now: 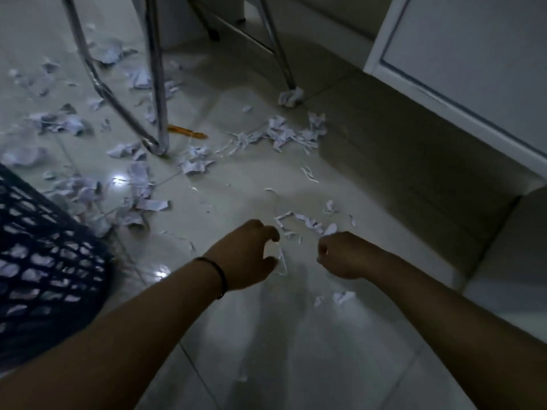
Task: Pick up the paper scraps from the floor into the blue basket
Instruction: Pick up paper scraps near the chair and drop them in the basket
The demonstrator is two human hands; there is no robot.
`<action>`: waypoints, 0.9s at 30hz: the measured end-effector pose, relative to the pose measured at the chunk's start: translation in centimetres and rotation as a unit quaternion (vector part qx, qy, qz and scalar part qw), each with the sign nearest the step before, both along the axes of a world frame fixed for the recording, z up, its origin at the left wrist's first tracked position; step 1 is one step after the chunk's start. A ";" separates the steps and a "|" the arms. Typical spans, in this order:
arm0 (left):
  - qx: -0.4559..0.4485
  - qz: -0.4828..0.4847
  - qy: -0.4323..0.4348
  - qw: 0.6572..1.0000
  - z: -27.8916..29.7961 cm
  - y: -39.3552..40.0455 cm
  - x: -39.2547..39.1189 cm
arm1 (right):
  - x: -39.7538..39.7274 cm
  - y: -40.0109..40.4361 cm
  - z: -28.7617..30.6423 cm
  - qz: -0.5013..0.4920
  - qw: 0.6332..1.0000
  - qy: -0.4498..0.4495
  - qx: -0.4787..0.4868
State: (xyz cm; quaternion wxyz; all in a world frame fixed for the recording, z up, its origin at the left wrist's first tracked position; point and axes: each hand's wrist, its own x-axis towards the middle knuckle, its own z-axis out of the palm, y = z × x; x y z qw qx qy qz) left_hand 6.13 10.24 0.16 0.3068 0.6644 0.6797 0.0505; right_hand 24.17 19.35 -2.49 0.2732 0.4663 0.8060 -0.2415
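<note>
Where mesh shows — blue basket point(44, 261) holds paper scraps point(35, 258).

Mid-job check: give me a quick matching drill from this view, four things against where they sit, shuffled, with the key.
Things:
1. blue basket
2. orange pen
3. crumpled paper ball
4. left hand

Places:
A. at the foot of the far chair leg
B. left edge of view
C. over thin scraps, thumb and fingers curled apart
D. beside the near chrome leg

Pairs: 1-B, 2-D, 3-A, 4-C
</note>
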 end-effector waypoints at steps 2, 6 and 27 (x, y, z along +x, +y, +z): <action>-0.025 -0.011 0.005 1.000 -2.9 -0.4 0.8 | 1.9 -0.9 -1.3 -0.060 0.998 -0.021 -0.011; -0.027 -0.019 0.059 0.998 -6.9 0.0 2.4 | 4.6 -3.9 -4.0 -0.166 0.984 -0.057 -0.031; 0.028 0.214 -0.101 0.971 -9.1 -0.9 3.0 | 3.5 -6.0 -6.8 -0.100 0.958 0.163 0.213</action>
